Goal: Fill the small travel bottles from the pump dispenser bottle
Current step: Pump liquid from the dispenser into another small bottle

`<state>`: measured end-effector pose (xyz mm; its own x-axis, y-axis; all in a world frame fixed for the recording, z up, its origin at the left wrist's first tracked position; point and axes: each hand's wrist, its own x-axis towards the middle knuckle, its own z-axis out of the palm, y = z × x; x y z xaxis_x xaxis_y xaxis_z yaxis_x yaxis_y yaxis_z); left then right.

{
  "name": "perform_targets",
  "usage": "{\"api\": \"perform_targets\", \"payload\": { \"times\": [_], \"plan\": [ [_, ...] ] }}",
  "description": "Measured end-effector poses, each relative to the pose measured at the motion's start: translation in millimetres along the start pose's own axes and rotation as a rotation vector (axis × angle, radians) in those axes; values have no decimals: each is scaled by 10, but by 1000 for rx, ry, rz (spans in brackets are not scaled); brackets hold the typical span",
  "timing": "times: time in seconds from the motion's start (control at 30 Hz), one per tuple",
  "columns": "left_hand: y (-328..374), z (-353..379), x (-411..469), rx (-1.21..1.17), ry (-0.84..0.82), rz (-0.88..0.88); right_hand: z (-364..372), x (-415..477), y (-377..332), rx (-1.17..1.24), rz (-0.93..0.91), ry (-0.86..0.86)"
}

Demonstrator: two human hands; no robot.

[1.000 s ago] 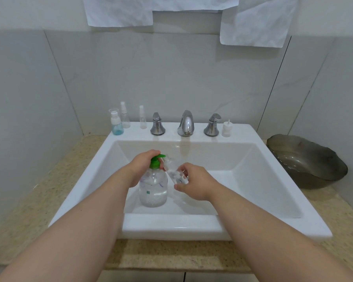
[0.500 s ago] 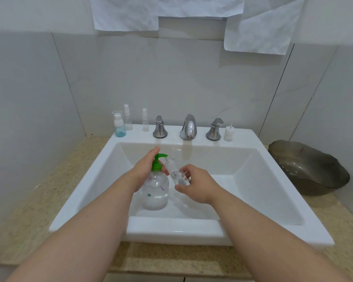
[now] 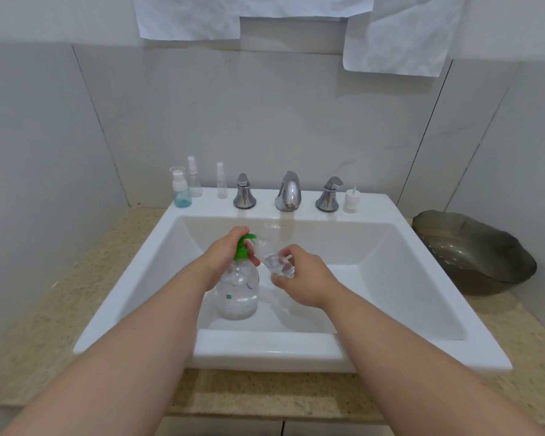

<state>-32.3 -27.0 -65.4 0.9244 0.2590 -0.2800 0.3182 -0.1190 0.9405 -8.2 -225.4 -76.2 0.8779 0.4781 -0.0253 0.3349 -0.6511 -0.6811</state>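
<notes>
Hands meet over the white sink (image 3: 265, 350), inside whose basin the pump dispenser bottle (image 3: 237, 297) stands upright, clear and partly filled. The left hand (image 3: 225, 254) lies on top of it, its grip curled over the green pump head (image 3: 242, 247), thumb down by the neck. The right hand (image 3: 302, 278) pinches a small clear travel bottle (image 3: 272, 261) between thumb and fingertips, tilted so that its upper end leans toward the pump's nozzle. Whether the nozzle actually touches the bottle's mouth is hard to say, since clear plastic blurs against white porcelain there.

On the sink's back ledge (left of the taps) stand a blue-tinted bottle (image 3: 182, 191) with a white cap and two clear spray bottles (image 3: 194, 182) (image 3: 221, 185), all upright. The chrome spout (image 3: 288, 191) sits between two chrome handles (image 3: 244, 191) (image 3: 329, 195), and a loose white pump top (image 3: 350, 201) stands just beside the right handle. A dark translucent bowl (image 3: 472, 259) rests on the speckled counter (image 3: 29, 309) right of the sink. White paper sheets (image 3: 189, 17) hang on the wall above.
</notes>
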Motion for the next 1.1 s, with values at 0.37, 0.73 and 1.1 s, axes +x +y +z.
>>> {"api": "perform_targets", "payload": {
  "times": [0.37,0.73,1.1],
  "plan": [
    [-10,-19,32,-11,-20,-7,11,0,29,5,25,-43],
    [-52,-41,44,-42,22,-21,32,2,26,17,23,-81],
    [-91,-36,63,-24,-20,22,22,-9,21,75,7,-75]
  ]
}}
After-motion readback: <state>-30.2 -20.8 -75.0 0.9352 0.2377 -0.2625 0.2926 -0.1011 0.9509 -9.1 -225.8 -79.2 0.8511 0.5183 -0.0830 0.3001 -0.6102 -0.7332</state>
